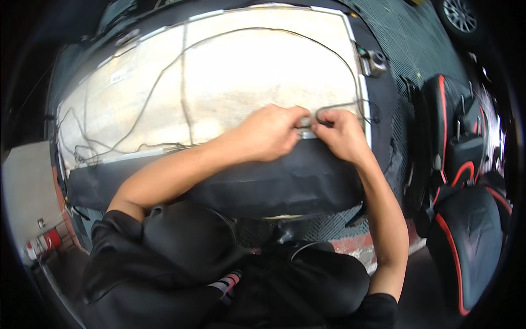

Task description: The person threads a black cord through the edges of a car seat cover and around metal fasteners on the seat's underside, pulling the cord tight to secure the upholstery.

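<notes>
A large off-white padded panel (246,82) lies flat before me, edged with black covering (274,175) that folds down on the near side. Both hands meet at its near edge, right of the middle. My left hand (274,131) is closed in a pinch, and what it grips is hidden by the fingers. With my right hand (342,134) I pinch a thin black cable (329,48), which loops just beside the fingertips. From there the cable arcs over the panel to a tangle at the left. A small light-coloured piece (308,134) shows between the hands on the edge.
A metallic cylindrical part (377,61) sits at the panel's right edge. Black seats with red trim (466,247) stand at the right. A car wheel (460,15) shows at the far right, above tiled flooring (408,33). A red cylinder (50,241) is low at left.
</notes>
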A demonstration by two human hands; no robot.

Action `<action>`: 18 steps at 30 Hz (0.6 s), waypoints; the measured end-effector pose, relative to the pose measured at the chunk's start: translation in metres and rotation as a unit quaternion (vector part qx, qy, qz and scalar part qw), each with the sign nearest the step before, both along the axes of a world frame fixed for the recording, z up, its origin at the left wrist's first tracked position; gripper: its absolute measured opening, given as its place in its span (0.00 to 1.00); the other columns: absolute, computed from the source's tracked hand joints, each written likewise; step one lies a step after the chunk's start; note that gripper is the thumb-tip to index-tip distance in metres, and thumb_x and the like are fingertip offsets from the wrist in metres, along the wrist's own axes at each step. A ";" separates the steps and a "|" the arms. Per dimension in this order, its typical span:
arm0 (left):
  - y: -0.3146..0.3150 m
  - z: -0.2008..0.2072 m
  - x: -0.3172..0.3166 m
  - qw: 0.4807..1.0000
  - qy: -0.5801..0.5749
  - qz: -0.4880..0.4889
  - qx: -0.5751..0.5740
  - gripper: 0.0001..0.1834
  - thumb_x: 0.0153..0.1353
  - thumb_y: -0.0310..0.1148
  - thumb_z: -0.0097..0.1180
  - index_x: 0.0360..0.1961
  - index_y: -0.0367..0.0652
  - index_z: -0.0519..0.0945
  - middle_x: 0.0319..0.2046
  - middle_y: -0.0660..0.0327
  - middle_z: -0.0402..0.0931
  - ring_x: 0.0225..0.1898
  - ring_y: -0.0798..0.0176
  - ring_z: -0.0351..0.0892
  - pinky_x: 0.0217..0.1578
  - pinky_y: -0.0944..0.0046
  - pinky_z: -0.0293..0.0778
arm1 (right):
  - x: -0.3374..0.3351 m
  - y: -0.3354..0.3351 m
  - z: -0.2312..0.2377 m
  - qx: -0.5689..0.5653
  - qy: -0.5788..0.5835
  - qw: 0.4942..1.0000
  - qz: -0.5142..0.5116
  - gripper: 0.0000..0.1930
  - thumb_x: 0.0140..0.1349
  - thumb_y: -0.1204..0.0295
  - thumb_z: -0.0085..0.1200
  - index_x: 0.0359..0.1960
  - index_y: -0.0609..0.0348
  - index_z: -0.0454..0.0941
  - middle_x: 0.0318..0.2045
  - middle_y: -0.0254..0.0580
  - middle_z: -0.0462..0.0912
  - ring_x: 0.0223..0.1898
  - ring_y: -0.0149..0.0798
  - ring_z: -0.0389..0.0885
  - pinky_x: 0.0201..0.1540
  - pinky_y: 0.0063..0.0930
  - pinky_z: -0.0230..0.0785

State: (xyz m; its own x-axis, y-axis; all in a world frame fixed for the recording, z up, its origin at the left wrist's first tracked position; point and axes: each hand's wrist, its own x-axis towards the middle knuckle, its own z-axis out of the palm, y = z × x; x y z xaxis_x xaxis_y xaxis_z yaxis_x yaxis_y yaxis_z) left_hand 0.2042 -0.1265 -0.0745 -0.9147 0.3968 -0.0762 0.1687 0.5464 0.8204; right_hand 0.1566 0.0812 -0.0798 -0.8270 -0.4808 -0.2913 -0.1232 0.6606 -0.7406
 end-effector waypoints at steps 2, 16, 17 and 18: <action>0.002 -0.001 -0.004 0.999 -0.016 -0.031 -0.039 0.21 0.52 0.25 0.53 0.50 0.37 0.79 0.37 0.45 0.83 0.39 0.43 0.83 0.42 0.51 0.79 | -0.003 0.000 0.004 0.001 0.008 1.000 0.024 0.09 0.55 0.71 0.57 0.26 0.66 0.78 0.17 0.46 0.75 0.22 0.32 0.72 0.29 0.33 0.66; 0.007 0.002 -0.013 0.997 -0.040 -0.059 -0.006 0.24 0.46 0.25 0.57 0.48 0.32 0.73 0.33 0.41 0.81 0.39 0.38 0.81 0.40 0.46 0.75 | 0.004 0.004 0.006 -0.120 -0.117 0.986 0.000 0.03 0.60 0.80 0.56 0.31 0.68 0.79 0.26 0.28 0.75 0.29 0.22 0.69 0.32 0.19 0.62; 0.006 0.001 -0.012 0.998 -0.030 -0.060 0.012 0.24 0.46 0.25 0.58 0.48 0.32 0.73 0.33 0.41 0.81 0.39 0.38 0.81 0.40 0.46 0.75 | 0.004 0.004 0.006 -0.130 -0.123 0.984 -0.006 0.03 0.60 0.80 0.56 0.31 0.68 0.79 0.26 0.28 0.75 0.29 0.22 0.69 0.33 0.18 0.61; 0.006 0.002 -0.012 0.997 -0.022 -0.069 -0.006 0.23 0.46 0.25 0.57 0.47 0.32 0.74 0.33 0.41 0.81 0.39 0.38 0.81 0.39 0.46 0.76 | 0.005 0.004 0.005 -0.138 -0.130 0.982 -0.012 0.03 0.60 0.80 0.56 0.32 0.69 0.79 0.26 0.27 0.75 0.29 0.22 0.68 0.33 0.18 0.61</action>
State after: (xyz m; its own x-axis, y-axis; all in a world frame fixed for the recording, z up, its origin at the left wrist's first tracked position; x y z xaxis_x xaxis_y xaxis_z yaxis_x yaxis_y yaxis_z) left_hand 0.1922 -0.1207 -0.0726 -0.8469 0.5177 -0.1211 0.2065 0.5302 0.8223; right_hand 0.1616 0.0852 -0.0743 -0.7542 -0.5523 -0.3552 0.1074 0.4298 -0.8965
